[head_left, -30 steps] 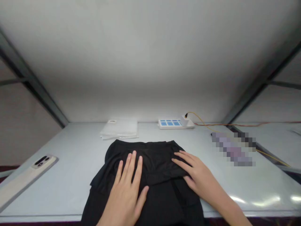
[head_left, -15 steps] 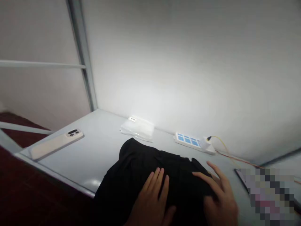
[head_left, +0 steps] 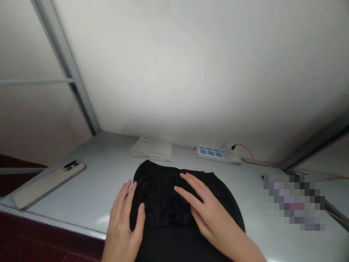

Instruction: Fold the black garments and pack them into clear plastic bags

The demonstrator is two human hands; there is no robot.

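Black cloth (head_left: 160, 198) lies beneath fingers (head_left: 190, 198) of right hand (head_left: 211, 216) | left hand (head_left: 121, 222) flanks its left edge | both spread, gripping nothing

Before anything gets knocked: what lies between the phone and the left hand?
In the head view, only bare tabletop shows between the phone and the left hand, which is at the left edge of the black cloth.

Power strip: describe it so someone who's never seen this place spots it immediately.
Follow the grey tabletop back to the wall. There, beyond the black fabric and right of the translucent packets, lies a white power strip. Its blue panels and yellow cord set it apart.
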